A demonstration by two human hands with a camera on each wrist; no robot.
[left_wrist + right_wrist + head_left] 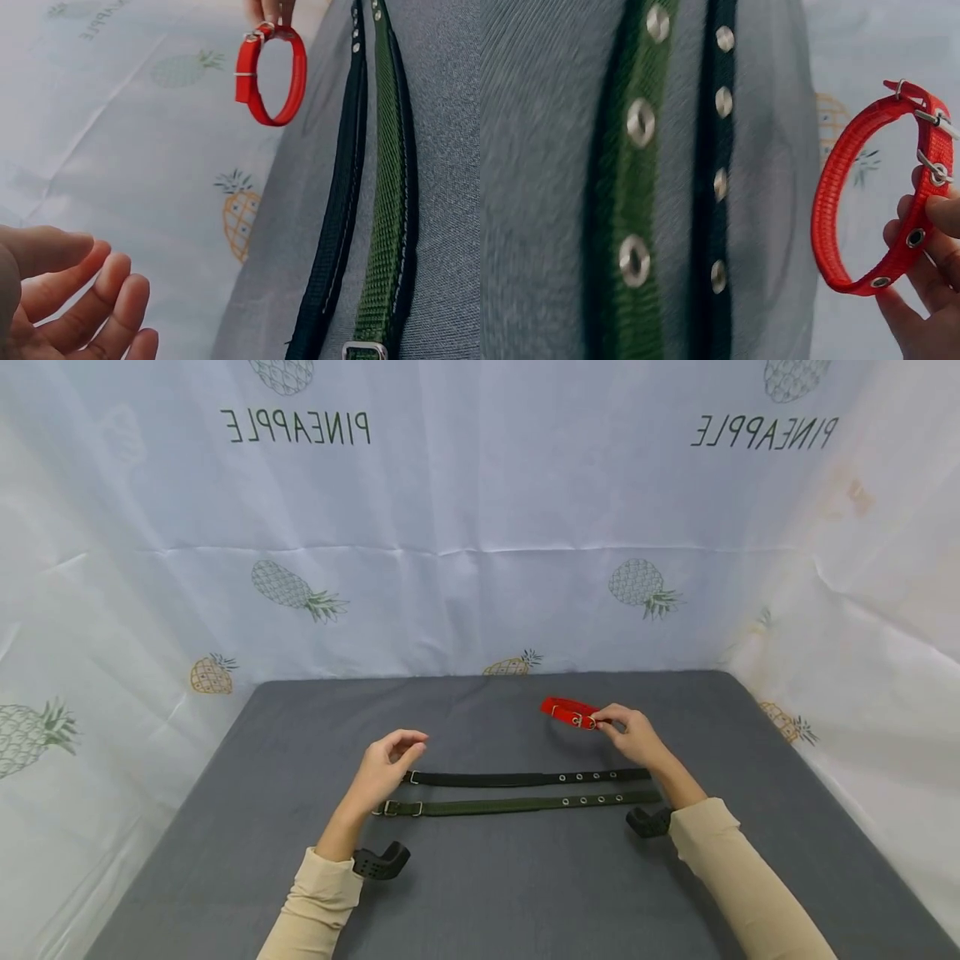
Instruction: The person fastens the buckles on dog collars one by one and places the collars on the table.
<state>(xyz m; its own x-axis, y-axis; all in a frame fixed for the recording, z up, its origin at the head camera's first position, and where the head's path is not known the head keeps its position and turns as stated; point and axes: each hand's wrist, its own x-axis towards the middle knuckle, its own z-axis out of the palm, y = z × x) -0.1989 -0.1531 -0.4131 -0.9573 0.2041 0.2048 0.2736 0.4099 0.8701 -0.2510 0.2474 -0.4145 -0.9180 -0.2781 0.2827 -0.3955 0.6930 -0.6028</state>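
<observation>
Right hand (633, 739) pinches a looped red webbing collar (566, 716) at its ten o'clock; left hand (381, 770), loosely bent, empty, has a long black webbing strap (487, 780) and long green webbing strap (487, 807) toward three o'clock

left grip (382, 770): raised, relaxed, loosely curved | right grip (637, 740): extended forward, pinching

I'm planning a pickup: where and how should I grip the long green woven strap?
Probably pinch across the middle of the long green woven strap, from above and the near side: it lies stretched out, with a long black woven strap beyond.
</observation>
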